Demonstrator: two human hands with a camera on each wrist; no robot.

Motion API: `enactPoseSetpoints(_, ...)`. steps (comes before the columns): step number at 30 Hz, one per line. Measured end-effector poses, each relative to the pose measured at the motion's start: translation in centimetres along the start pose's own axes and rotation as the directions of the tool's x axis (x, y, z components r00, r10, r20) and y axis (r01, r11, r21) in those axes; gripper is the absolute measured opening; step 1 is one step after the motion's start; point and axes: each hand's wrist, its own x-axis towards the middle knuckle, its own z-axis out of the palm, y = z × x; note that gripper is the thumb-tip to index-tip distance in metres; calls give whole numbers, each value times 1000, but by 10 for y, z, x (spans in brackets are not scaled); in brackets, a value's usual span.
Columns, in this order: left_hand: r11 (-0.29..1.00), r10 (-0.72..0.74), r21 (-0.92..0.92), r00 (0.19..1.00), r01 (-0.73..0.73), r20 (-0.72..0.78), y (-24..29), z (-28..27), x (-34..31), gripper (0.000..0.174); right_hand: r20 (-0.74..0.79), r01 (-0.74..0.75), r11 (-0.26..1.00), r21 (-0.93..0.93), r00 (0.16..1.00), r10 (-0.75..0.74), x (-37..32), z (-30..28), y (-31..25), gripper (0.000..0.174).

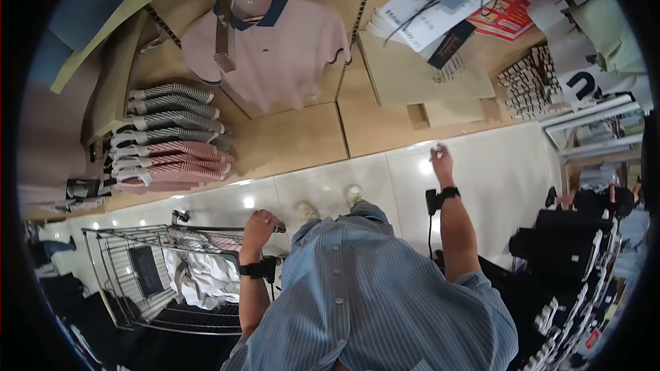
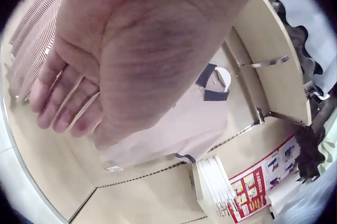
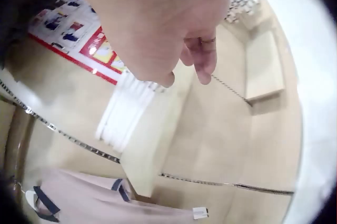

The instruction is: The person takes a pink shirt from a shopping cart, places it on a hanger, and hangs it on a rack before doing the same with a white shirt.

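My left hand (image 1: pixel 258 232) hangs beside the handle end of a wire shopping cart (image 1: pixel 96 231), overlapping it in the head view. In the left wrist view its palm faces the camera, the fingers (image 2: pixel 63 97) are loosely bent, and nothing lies in them. Out to the right, my right hand (image 1: pixel 441 161) is held over the pale floor with fingers loosely curled and holding nothing. White clothing (image 1: pixel 199 278) lies in the cart. Ahead, a pink polo shirt (image 1: pixel 289 41) with a dark collar hangs on the display wall.
Folded striped shirts (image 1: pixel 172 120) are stacked on the left of the wooden shelf (image 1: pixel 295 134). White folded garments (image 3: pixel 126 111) sit on a raised board by a red poster (image 1: pixel 502 17). Dark clothes (image 1: pixel 557 247) hang on a rack at right. A person (image 1: pixel 605 199) is at far right.
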Motion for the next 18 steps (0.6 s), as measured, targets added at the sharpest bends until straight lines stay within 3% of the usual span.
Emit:
enactPoseSetpoints(1, 1000, -2, -7, 999, 2, -33, 5, 4, -5, 20, -146, 182, 972, -152, 968, -204, 17, -23, -46, 40)
enactPoseSetpoints(2, 1000, -1, -13, 998, 0, -69, 11, 8, -7, 20, -198, 271, 959, -88, 938, -283, 45, -33, -60, 42)
enactPoseSetpoints(5, 987, -131, -108, 987, 120, -98, 18, 32, -23, 21, -226, 296, 955, 16, 932, -285, 102, -76, -125, 53)
enactPoseSetpoints(6, 995, -88, -54, 990, 82, -106, 18, 41, -28, 22, -242, 305, 952, 38, 927, -287, 114, -89, -141, 53)
enactPoseSetpoints(9, 954, -291, -108, 948, 278, -127, 33, 71, -50, 22, -261, 393, 918, -49, 882, -391, 159, -98, -145, 51)
enactPoseSetpoints(13, 939, -340, -110, 929, 327, -146, 60, 99, -79, 23, -135, 468, 866, -177, 860, -492, 200, -95, -125, 50)
enactPoseSetpoints(16, 907, -414, -123, 906, 402, -89, 111, 92, -93, 23, -167, 540, 824, -173, 808, -565, 208, -98, -124, 42)
enactPoseSetpoints(18, 904, -421, -128, 903, 408, -89, 120, 96, -99, 24, -134, 517, 835, -189, 828, -544, 210, -103, -130, 32)
